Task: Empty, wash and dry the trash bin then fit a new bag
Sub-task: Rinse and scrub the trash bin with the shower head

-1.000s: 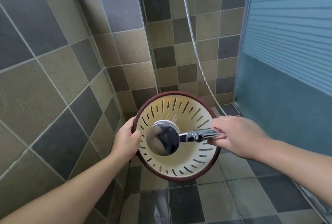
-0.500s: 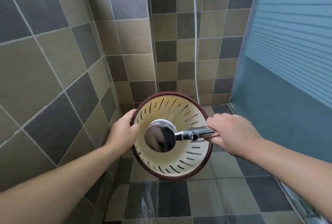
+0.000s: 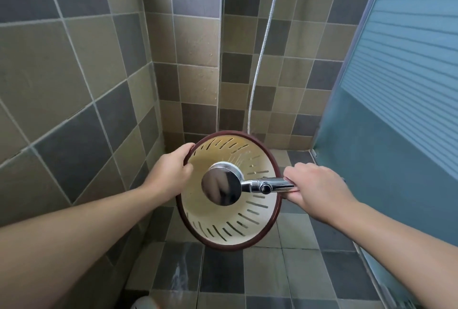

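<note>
Your left hand (image 3: 171, 175) grips rim of slotted trash bin (image 3: 230, 227), held tilted above shower floor. Your right hand (image 3: 314, 192) clasps shower head (image 3: 221, 187) handle, aimed inside. Bin looks emptied; washing underway. Drying, new bag remain.

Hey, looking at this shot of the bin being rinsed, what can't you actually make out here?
Head view only:
- Bottom of the trash bin: hidden behind the shower head.
- Spray face and any water flow: the head faces away.
- Left hand fingertips: hidden inside the rim.
- Hose top: cut off by the upper edge.
- White object at the bottom edge: cut off, unidentifiable.
</note>
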